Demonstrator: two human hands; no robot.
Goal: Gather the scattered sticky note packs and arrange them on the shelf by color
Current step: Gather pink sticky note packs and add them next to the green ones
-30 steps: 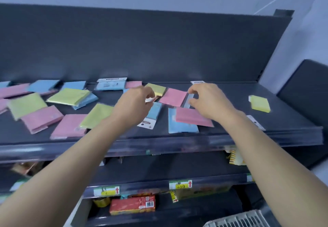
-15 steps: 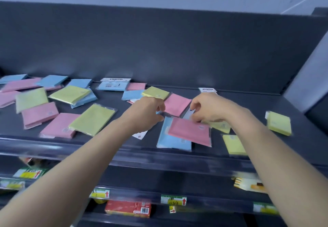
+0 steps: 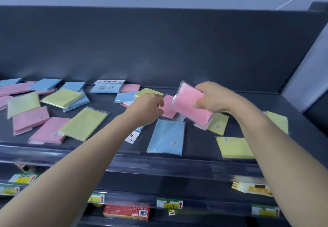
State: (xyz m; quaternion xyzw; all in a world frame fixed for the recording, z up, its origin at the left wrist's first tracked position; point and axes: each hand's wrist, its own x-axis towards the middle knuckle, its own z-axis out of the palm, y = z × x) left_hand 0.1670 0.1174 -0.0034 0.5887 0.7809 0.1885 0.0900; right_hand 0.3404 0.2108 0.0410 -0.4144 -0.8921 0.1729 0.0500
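Your right hand [image 3: 213, 98] grasps a clear-wrapped pink sticky note pack [image 3: 190, 107], tilted above the dark shelf [image 3: 200, 143]. Your left hand [image 3: 146, 108] curls beside a flat pink pack [image 3: 169, 110]; grip unclear.

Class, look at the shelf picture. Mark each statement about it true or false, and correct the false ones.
1. The right hand holds a pink pack lifted off the shelf. True.
2. The packs on the shelf are already sorted by colour. False: pink, blue and yellow ones lie mixed together.
3. A blue pack lies flat near the shelf's front edge. True.
4. The left hand holds a yellow pack in the air. False: it reaches to a second pink pack lying on the shelf; whether it grips it is unclear.
5. A red box sits below this shelf. True.
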